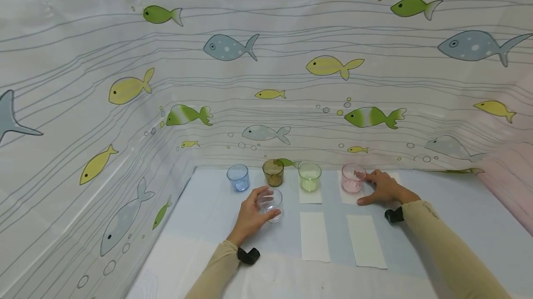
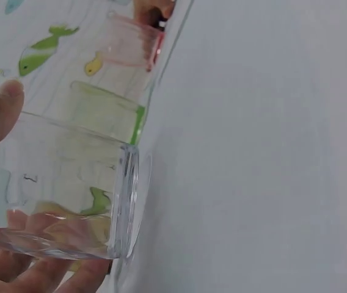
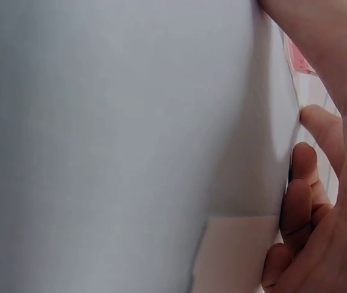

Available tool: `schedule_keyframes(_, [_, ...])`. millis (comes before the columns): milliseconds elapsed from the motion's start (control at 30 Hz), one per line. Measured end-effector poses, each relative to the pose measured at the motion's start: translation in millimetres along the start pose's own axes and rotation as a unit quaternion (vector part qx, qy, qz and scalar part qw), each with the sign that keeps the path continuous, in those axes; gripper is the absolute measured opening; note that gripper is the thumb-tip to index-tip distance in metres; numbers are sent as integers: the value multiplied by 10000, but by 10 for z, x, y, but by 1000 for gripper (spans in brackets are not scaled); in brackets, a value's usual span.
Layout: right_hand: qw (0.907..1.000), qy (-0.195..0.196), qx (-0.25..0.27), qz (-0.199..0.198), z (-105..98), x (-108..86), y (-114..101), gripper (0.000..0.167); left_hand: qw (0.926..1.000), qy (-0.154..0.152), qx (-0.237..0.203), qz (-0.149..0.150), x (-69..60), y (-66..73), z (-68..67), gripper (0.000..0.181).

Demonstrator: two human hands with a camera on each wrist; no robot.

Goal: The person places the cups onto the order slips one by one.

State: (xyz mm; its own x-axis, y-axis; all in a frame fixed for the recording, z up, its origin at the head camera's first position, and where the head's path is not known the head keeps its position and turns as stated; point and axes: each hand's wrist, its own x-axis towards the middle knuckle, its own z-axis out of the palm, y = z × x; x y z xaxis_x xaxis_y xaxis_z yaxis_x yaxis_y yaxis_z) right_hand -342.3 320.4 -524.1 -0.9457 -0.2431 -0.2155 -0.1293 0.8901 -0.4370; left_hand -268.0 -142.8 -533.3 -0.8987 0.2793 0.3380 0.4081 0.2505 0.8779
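Observation:
My left hand point(image 1: 250, 218) is curled round a clear glass point(image 1: 273, 205), thumb on the near side and fingers behind, seen through the wall. In the left wrist view the clear glass point(image 2: 63, 183) fills the left half; whether its base touches the table, I cannot tell. At the right, my right hand point(image 1: 385, 188) is spread beside a pink glass point(image 1: 353, 179), thumb apart from it; fingertip contact is unclear. That pink glass stands on a white strip. In the right wrist view only a sliver of the pink glass point(image 3: 300, 59) shows past the right hand point(image 3: 320, 183).
A blue glass point(image 1: 238, 178), an amber glass point(image 1: 273, 173) and a green glass point(image 1: 310, 178) stand along the back; the green one is on a white strip point(image 1: 310, 197). Two more strips, one left point(image 1: 315, 236) and one right point(image 1: 366, 241), lie nearer. Fish-patterned cloth point(image 1: 275, 109) hangs behind.

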Motion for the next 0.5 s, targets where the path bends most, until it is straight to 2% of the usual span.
schedule_keyframes(133, [10000,4,4,-63,29,15,28,119,9997,1,-162,-203,-28,-45,-5,75])
schedule_keyframes(333, [10000,23,-33,-72,40,35,66,121,9998,-29,-147,-156,-43,-30,21,74])
schedule_keyframes(500, [10000,4,-76,-47,37,26,63,121,9992,-76,-258,-301,-48,-29,19,75])
